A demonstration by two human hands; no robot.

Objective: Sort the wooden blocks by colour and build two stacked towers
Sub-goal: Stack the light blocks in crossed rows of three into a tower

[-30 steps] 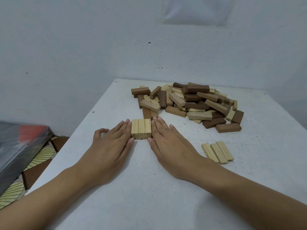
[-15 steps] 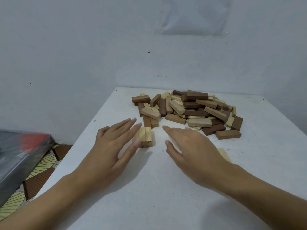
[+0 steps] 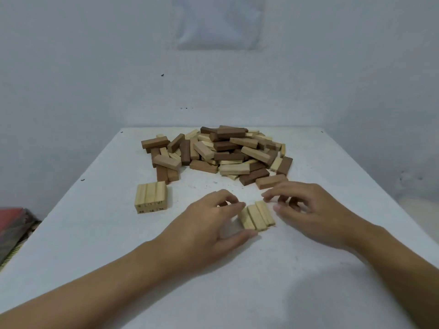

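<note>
left hand (image 3: 209, 230) pinches three smooth pale oblong blocks (image 3: 257, 216); right hand (image 3: 313, 211) grip unclear.

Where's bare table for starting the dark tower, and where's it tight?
Free: the near-left table, bordered by the light stack, the left forearm and the left edge; the right strip between the mixed pile and the right edge. Crowded: far centre, and round the three-block row, flanked by the left hand and right hand.

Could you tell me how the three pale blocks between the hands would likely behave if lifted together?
The three pale blocks lie separate, side by side, so they would probably split apart unless squeezed. Each looks rigid, flat-faced wood: unlikely to roll or bend.
</note>
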